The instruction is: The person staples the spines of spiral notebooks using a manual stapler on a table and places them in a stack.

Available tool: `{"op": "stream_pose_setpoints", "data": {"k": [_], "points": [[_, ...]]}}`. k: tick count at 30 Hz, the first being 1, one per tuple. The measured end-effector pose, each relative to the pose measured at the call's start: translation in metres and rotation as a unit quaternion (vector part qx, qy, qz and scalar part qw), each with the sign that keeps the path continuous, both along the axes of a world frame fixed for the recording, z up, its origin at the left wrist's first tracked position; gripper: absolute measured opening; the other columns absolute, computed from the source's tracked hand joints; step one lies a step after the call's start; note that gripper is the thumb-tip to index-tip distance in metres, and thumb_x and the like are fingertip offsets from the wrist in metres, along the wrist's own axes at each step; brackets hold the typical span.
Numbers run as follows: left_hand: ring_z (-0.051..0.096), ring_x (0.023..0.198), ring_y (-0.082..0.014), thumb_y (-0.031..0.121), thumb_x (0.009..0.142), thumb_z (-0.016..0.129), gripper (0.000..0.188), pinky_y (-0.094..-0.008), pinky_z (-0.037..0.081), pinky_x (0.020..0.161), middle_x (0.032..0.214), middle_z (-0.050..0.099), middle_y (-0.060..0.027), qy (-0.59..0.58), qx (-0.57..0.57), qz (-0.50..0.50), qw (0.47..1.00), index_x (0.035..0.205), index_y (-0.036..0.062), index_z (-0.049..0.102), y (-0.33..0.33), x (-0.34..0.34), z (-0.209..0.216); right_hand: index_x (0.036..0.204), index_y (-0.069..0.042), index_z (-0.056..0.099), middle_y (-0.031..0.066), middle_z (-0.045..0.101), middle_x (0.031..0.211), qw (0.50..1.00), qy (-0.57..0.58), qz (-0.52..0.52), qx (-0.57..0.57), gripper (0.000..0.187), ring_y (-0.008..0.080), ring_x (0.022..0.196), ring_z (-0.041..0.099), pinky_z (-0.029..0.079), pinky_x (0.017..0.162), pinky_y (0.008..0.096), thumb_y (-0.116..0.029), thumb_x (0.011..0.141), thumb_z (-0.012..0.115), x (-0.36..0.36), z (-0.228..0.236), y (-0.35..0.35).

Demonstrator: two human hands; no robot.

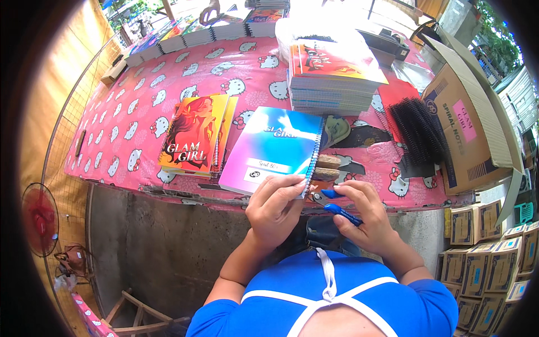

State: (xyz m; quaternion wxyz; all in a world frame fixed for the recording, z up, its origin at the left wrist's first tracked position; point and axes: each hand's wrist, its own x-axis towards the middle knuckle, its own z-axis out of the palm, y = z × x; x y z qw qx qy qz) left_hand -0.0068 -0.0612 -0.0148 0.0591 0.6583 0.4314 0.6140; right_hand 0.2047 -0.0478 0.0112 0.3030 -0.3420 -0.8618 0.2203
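Note:
A spiral notebook (pixel 272 146) with a blue-to-pink cover lies at the near edge of the table, its dark coil along the right side. My left hand (pixel 273 208) is closed on the notebook's near right corner, fingers bent over the cover by the coil's end. Blue-handled pliers (pixel 343 213) are in my right hand (pixel 370 219), their handles spread apart between thumb and fingers. The pliers' tip points left toward the near end of the coil; whether it touches the wire is too small to tell.
Orange-covered notebooks (pixel 192 135) lie to the left, and a tall notebook stack (pixel 334 95) stands behind. Black plastic spiral coils (pixel 418 132) lean beside an open cardboard box (pixel 469 132). Another person's hand (pixel 210 12) touches notebooks at the far edge. Cartons (pixel 469 272) are piled at right.

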Motion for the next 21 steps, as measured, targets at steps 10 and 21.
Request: {"op": "stream_pose_setpoints", "data": {"k": [10, 21], "points": [[0.067, 0.072, -0.0211, -0.006, 0.075, 0.073, 0.021, -0.0319, 0.055, 0.064, 0.086, 0.069, -0.0116, 0.035, 0.138, 0.094, 0.985, 0.093, 0.0016, 0.066, 0.027, -0.029, 0.007, 0.124, 0.0, 0.057, 0.0115, 0.065, 0.107, 0.863, 0.273, 0.059, -0.422, 0.036, 0.0148, 0.094, 0.06, 0.049, 0.08, 0.0287, -0.022, 0.096, 0.057, 0.003, -0.011, 0.017], [0.06, 0.091, -0.0173, 0.016, 0.098, 0.054, 0.022, -0.0294, 0.049, 0.077, 0.099, 0.069, -0.0086, 0.127, 0.238, 0.323, 0.907, 0.098, 0.0011, 0.07, 0.088, -0.211, 0.108, 0.121, -0.001, 0.058, 0.0222, 0.058, 0.122, 0.964, -0.089, -0.231, 0.094, 0.048, 0.0402, 0.122, 0.049, 0.036, 0.106, 0.0444, -0.029, 0.084, 0.069, 0.077, -0.081, 0.108]]}}
